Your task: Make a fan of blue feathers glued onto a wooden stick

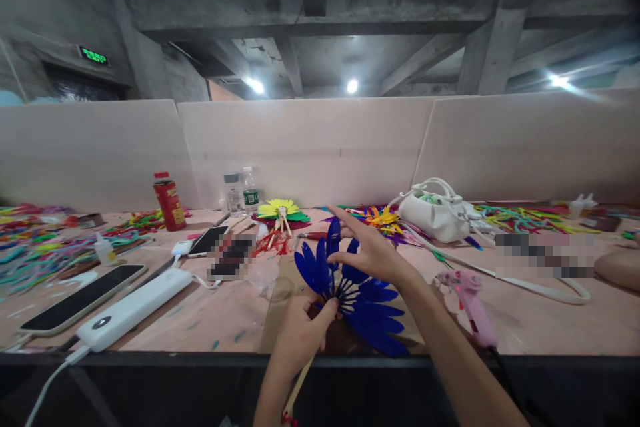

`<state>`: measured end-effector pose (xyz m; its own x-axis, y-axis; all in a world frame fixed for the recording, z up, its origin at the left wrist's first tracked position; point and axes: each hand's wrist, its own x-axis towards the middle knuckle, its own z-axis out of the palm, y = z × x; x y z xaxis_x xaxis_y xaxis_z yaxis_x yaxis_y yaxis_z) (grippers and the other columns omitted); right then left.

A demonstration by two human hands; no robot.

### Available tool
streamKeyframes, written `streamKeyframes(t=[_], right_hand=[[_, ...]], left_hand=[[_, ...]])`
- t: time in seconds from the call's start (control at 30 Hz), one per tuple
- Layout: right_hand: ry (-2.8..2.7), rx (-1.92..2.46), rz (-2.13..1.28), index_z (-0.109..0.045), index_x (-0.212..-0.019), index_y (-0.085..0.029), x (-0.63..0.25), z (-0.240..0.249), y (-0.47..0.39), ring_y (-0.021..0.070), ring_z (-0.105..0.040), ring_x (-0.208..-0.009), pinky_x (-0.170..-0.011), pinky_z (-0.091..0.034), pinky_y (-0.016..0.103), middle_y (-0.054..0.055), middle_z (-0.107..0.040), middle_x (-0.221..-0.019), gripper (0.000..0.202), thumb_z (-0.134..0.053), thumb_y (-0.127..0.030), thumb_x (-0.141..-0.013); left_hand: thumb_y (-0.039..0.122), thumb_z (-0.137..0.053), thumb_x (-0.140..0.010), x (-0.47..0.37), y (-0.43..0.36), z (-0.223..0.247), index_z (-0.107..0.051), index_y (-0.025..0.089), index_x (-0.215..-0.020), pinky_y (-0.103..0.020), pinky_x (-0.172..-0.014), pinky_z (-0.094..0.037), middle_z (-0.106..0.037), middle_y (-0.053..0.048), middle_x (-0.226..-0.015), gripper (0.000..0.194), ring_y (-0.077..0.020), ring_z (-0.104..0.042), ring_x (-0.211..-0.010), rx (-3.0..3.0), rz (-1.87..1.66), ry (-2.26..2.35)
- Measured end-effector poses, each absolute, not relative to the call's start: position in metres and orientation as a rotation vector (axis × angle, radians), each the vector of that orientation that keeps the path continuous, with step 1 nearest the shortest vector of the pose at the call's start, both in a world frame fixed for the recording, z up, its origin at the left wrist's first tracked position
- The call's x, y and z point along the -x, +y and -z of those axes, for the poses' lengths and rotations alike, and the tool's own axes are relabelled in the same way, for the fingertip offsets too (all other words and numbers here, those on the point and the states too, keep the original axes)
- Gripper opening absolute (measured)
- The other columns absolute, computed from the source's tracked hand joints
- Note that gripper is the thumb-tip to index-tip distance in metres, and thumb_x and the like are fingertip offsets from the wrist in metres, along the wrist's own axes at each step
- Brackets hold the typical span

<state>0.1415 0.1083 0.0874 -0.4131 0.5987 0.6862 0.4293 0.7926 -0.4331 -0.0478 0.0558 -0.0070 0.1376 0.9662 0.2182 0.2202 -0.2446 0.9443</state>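
A fan of dark blue feather-shaped petals [377, 310] spreads above the table's front edge, over a brown board [273, 313]. My left hand [305, 330] pinches the fan where its petals meet, the thumb on top, and a thin wooden stick [299, 387] runs down below this hand. Over the upper petals is my right hand [367, 247], its fingers apart; the thumb and lower fingers are close to or touching a petal, and whether it grips one is unclear.
A pink glue gun [473, 307] lies at right, near a white handbag [437, 213]. At left are a white power bank [135, 307], a phone [85, 297] and a red bottle [170, 203]. Yellow petals [279, 208] and coloured strips [530, 220] lie farther back. Someone's arm [617, 270] shows at far right.
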Motion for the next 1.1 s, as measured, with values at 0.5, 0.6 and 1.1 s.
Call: streamKeyframes(t=[0.5,0.6,1.1], right_hand=[[-2.038,0.693,-0.22,-0.05,-0.148,-0.035,-0.148,-0.085,0.114,0.0279,-0.067,-0.12,-0.11,-0.049,0.05,0.008,-0.057,-0.15,0.072,-0.083,-0.028,-0.084],[-2.038,0.694,-0.228,-0.049,-0.147,-0.035,-0.148,-0.084,0.115,0.0273,-0.067,-0.118,-0.109,-0.049,0.05,0.008,-0.057,-0.149,0.073,-0.084,-0.029,-0.083],[-1.907,0.705,-0.192,-0.044,-0.148,-0.03,-0.149,-0.087,0.111,0.0294,-0.056,-0.132,-0.115,-0.041,0.052,0.011,-0.061,-0.14,0.072,-0.08,-0.035,-0.086]], left_hand=[[0.053,-0.069,-0.08,0.046,0.049,-0.007,-0.065,0.017,-0.07,-0.021,-0.032,-0.03,-0.053,0.004,-0.045,0.037,-0.0087,-0.041,-0.027,-1.524,-1.276,1.16],[0.054,-0.071,-0.079,0.046,0.047,-0.007,-0.067,0.016,-0.076,-0.02,-0.031,-0.03,-0.054,0.005,-0.047,0.038,-0.0083,-0.041,-0.028,-1.505,-1.309,1.136],[0.057,-0.073,-0.078,0.048,0.055,0.003,-0.068,0.016,-0.078,-0.019,-0.028,-0.026,-0.054,0.005,-0.042,0.041,-0.0094,-0.041,-0.025,-1.43,-1.393,1.188]])
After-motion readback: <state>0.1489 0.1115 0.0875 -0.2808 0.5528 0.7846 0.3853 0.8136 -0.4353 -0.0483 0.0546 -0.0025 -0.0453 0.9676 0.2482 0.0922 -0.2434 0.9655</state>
